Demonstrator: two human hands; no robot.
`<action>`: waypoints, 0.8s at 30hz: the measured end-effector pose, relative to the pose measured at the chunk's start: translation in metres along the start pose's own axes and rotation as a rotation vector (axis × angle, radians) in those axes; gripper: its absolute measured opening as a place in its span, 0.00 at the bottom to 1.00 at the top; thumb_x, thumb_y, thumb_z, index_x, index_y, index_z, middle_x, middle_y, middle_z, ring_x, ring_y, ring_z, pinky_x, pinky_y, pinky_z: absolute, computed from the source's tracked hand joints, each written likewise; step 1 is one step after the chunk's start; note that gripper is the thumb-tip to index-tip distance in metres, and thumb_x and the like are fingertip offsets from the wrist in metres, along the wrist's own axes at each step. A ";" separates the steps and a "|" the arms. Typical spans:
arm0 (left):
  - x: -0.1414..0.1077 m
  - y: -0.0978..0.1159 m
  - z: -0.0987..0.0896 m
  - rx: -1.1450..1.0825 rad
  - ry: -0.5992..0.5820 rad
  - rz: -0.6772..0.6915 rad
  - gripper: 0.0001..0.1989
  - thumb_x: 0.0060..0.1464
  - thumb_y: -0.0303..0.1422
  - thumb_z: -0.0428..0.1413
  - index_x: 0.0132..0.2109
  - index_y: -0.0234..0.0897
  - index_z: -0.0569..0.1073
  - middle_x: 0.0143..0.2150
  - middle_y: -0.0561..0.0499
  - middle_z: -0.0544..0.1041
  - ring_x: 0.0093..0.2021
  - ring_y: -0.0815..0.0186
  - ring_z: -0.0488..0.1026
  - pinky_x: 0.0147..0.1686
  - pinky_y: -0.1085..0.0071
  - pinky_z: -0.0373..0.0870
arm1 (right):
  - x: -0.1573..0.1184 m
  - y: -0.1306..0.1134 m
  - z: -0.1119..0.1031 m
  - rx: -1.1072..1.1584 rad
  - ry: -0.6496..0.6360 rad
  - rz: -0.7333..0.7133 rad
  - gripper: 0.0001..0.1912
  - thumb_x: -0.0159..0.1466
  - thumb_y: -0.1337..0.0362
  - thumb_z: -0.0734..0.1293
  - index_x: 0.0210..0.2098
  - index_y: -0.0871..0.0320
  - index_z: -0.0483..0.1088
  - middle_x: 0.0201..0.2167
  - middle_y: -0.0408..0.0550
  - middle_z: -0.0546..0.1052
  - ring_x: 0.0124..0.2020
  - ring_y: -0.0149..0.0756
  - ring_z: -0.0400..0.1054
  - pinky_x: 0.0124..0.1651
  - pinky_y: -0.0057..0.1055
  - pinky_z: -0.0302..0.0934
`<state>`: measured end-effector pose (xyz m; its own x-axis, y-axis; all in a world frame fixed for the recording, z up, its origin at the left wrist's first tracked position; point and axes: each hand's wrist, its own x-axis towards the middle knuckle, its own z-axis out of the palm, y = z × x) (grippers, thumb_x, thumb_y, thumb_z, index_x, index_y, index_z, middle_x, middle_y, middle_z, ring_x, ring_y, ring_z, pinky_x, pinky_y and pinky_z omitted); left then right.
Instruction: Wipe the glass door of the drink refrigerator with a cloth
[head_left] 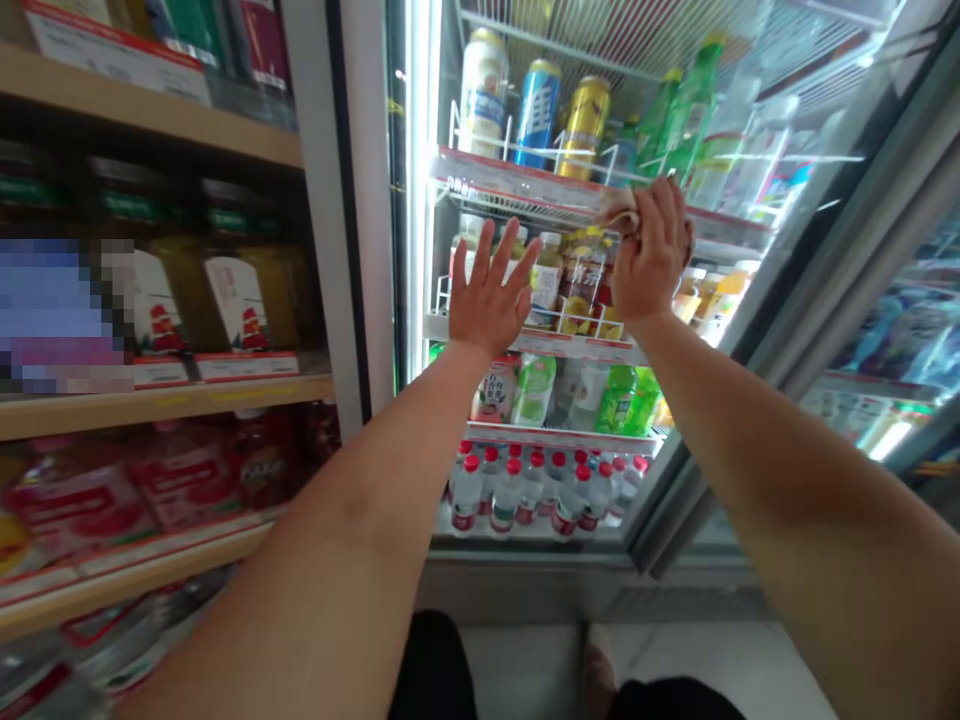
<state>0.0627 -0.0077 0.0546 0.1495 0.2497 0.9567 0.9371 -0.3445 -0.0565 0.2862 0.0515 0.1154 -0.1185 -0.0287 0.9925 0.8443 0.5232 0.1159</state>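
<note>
My left hand (pixel 491 290) is spread, fingers apart and palm forward, seemingly flat against the glass front of a lit drinks fridge. It holds nothing. Up and to the right, my right hand (pixel 651 255) is closed around a crumpled pale cloth (pixel 619 210), pressed to the same front at the height of a shelf edge. Part of the cloth is hidden under the fingers. Behind my hands stand a brown bottle with a lemon label (pixel 581 275) and a white-labelled bottle (pixel 546 278). Above them are a gold can (pixel 585 125) and a blue can (pixel 537 112).
Red-capped water bottles (pixel 506 495) fill the fridge bottom, with green bottles (pixel 534 390) above. A metal door frame (pixel 757 340) runs along the right. To the left, a wooden shelf (pixel 165 400) carries large oil-like bottles (pixel 236 280). Pale floor (pixel 525 660) lies below.
</note>
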 end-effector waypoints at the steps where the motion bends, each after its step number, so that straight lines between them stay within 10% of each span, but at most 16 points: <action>1: 0.000 0.000 -0.001 -0.013 -0.007 -0.007 0.32 0.66 0.33 0.49 0.75 0.50 0.57 0.78 0.54 0.50 0.79 0.54 0.38 0.76 0.44 0.30 | 0.000 0.000 0.002 -0.014 0.025 0.023 0.30 0.68 0.67 0.54 0.68 0.57 0.63 0.73 0.51 0.62 0.76 0.45 0.46 0.75 0.56 0.43; 8: 0.025 -0.008 -0.015 -0.062 0.034 -0.012 0.30 0.65 0.37 0.51 0.73 0.50 0.61 0.76 0.54 0.57 0.78 0.52 0.40 0.76 0.41 0.32 | -0.026 -0.014 -0.002 0.009 -0.153 -0.142 0.34 0.68 0.66 0.55 0.73 0.52 0.55 0.74 0.47 0.58 0.78 0.48 0.42 0.76 0.58 0.44; 17: 0.068 -0.028 -0.008 -0.016 0.109 0.008 0.33 0.66 0.35 0.47 0.75 0.51 0.52 0.77 0.74 0.40 0.75 0.74 0.13 0.75 0.52 0.12 | -0.039 -0.015 -0.005 0.029 -0.204 -0.204 0.35 0.68 0.66 0.56 0.74 0.51 0.55 0.74 0.45 0.58 0.78 0.49 0.41 0.76 0.59 0.44; 24: 0.062 -0.019 -0.020 0.008 0.103 -0.020 0.33 0.64 0.33 0.48 0.74 0.49 0.58 0.78 0.62 0.45 0.79 0.60 0.33 0.77 0.46 0.32 | 0.000 -0.025 0.017 0.055 -0.018 -0.056 0.33 0.72 0.67 0.49 0.75 0.45 0.50 0.72 0.36 0.62 0.77 0.43 0.45 0.76 0.54 0.46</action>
<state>0.0484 -0.0035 0.1206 0.0982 0.1614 0.9820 0.9421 -0.3329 -0.0395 0.2561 0.0531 0.1116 -0.1740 -0.0441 0.9838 0.8062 0.5673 0.1681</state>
